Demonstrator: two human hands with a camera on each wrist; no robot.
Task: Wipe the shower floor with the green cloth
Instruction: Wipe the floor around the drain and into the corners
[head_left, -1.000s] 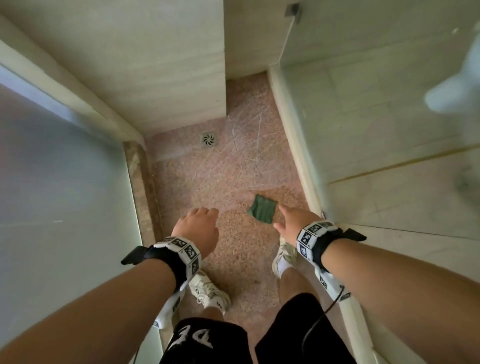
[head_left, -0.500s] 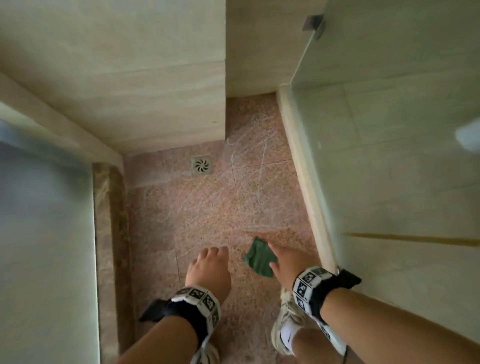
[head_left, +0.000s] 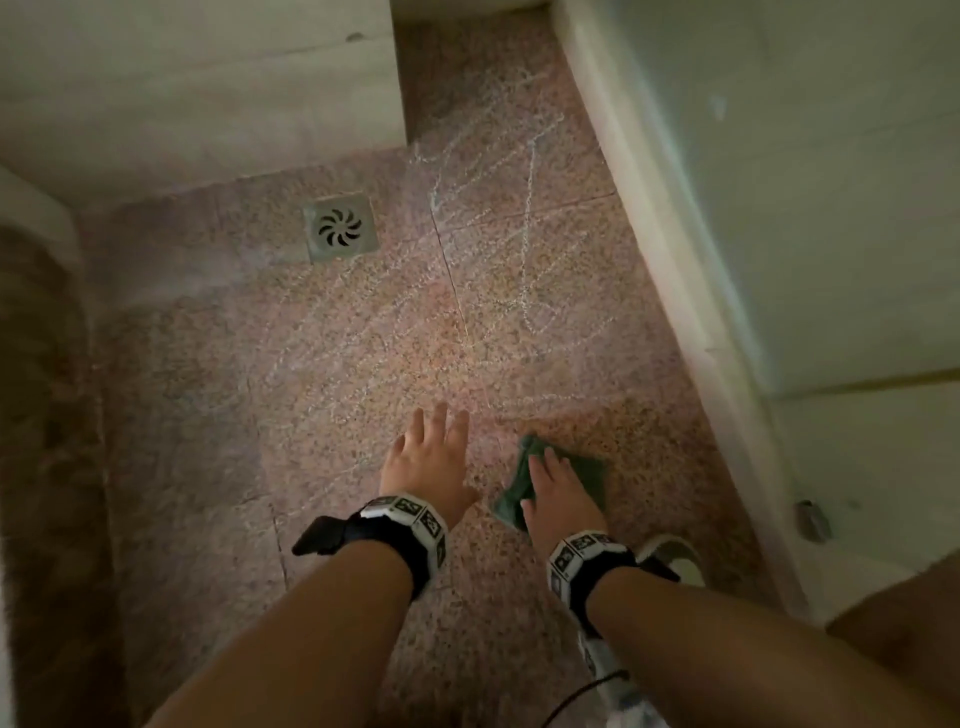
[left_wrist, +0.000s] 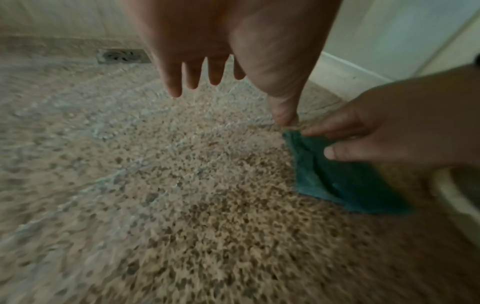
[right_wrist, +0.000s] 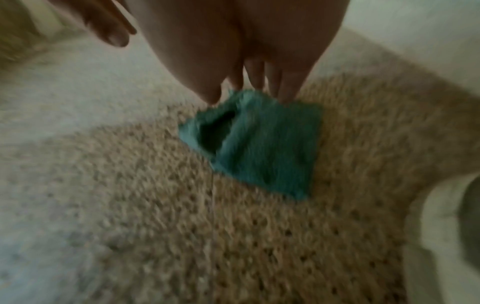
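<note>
Speckled shower floor (head_left: 363, 364) carries the green cloth (head_left: 589, 475) under the flat-fingered right hand (head_left: 558, 491); the empty, spread left hand (head_left: 426, 462) hovers beside.

hands 2 (head_left: 428, 467) (head_left: 558, 493) | green cloth 1 (head_left: 587, 475) | floor drain 1 (head_left: 340, 227) | wrist bands 2 (head_left: 410, 525)

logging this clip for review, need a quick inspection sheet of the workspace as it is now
surface: speckled pink shower floor with whitish scribble marks toward the far end
job's things: green cloth lying on the floor, one edge bunched up
clutter: nothing seen
hands: right hand lies on the cloth, fingers straight; left hand open beside it, holding nothing
cables: thin black cable below the right wrist
surroundings: square floor drain; pale curb on the right; white shoe
</note>
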